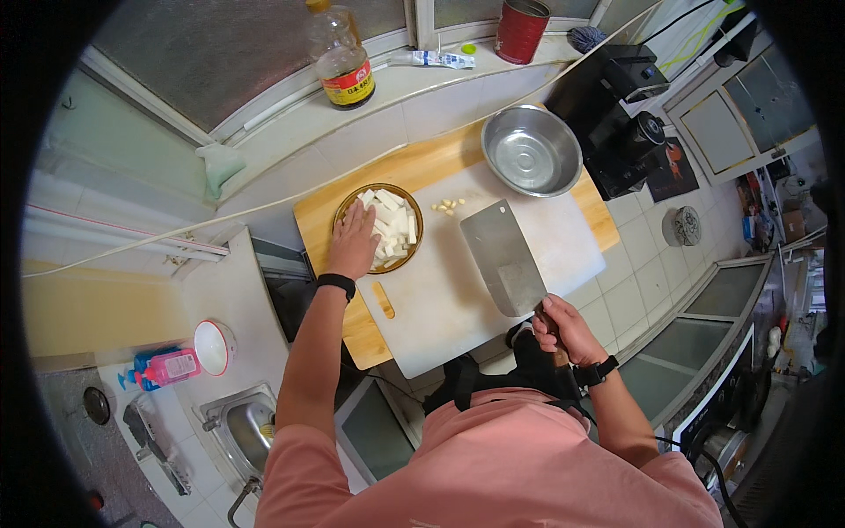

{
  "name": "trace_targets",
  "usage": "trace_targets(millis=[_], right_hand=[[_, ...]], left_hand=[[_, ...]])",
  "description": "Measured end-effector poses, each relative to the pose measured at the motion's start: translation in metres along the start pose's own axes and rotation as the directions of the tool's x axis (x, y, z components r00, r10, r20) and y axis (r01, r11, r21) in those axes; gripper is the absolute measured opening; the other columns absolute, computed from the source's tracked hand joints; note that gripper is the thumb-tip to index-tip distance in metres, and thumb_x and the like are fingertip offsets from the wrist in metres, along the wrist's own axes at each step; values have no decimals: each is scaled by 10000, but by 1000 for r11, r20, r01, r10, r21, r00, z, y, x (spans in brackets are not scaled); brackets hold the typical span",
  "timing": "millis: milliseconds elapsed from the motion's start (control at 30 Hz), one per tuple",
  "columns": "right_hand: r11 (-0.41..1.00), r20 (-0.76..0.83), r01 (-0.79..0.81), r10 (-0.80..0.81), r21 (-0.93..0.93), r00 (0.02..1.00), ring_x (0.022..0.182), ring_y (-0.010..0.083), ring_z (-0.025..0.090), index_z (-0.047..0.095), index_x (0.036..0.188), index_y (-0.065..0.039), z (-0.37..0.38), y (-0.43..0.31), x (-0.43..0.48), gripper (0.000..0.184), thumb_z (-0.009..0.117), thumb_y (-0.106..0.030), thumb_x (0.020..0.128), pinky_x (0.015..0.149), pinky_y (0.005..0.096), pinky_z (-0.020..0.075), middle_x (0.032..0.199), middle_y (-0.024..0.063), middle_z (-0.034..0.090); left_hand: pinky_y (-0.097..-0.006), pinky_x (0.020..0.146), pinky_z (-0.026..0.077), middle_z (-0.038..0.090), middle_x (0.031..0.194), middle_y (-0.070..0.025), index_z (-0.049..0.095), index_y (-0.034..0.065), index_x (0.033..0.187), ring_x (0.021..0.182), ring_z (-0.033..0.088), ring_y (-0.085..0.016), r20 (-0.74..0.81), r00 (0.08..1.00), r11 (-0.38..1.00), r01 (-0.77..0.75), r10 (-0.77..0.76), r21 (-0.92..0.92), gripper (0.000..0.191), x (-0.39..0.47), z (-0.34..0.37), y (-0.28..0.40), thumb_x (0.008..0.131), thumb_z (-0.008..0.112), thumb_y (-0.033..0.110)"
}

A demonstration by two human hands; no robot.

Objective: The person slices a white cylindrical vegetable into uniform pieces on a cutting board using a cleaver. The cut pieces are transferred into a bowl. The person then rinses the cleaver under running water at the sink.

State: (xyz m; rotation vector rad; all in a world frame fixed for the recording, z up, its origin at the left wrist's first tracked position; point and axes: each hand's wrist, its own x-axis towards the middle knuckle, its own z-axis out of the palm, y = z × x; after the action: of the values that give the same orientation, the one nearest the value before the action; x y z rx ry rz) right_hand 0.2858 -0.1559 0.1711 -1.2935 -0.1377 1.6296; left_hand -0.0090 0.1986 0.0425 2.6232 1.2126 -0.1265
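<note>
My left hand (356, 237) lies flat over white cut food pieces (394, 221), touching the near left part of the heap. They fill a round brown-rimmed dish (420, 245) at the left of the white cutting board (422, 323). Whether they are tofu or a root vegetable I cannot tell. In my right hand (569, 330) is the wooden handle of a broad cleaver (498, 254). Its blade is held over the board, pointing away from me. Several peeled garlic cloves (449, 206) lie between the dish and the blade.
A steel basin (531, 148) stands at the board's far right corner. Under the white board is a wooden board (366, 343). A sauce bottle (343, 72) and a red can (521, 33) stand on the windowsill. Black appliances (617, 148) are at right, a sink (247, 429) at left.
</note>
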Motion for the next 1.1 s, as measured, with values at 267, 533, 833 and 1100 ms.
trace_targets(millis=[267,533,833,1100], right_hand=[[982,-143,78,-103,-169,984,568,91,458,491,995,-120,-46,14,-8,278,536,-345,1152,492,256,397,756,8,525],[960,-245,78,-147,-269,958,545,105,478,542,1071,-105,-105,52,-8,233,537,-327,1144,486,273,421,774,12,552],[934,-302,155,-257,-322,918,561,138,541,579,1101,-45,-201,72,20,205,531,-244,1105,520,300,476,789,45,600],[837,-392,236,-456,-493,799,575,83,488,605,1145,-47,-301,60,61,141,583,-174,1090,513,273,422,766,3,574]], left_hand=[[-579,1294,236,232,1781,-153,316,164,1701,1641,223,-349,-16,984,984,-177,177,-12,717,-9,1,7,1076,613,352],[-543,1288,264,388,1714,-152,463,73,1617,1595,333,-335,-244,965,970,-145,95,-197,623,-30,-9,25,1059,644,284],[-418,1232,375,496,1602,-184,486,24,1574,1484,470,-348,-337,893,707,-30,-299,-706,583,-124,2,99,1025,670,88],[-392,1160,456,501,1595,-164,410,21,1620,1399,558,-276,-254,717,445,88,-650,-891,585,-231,19,151,1064,591,37]])
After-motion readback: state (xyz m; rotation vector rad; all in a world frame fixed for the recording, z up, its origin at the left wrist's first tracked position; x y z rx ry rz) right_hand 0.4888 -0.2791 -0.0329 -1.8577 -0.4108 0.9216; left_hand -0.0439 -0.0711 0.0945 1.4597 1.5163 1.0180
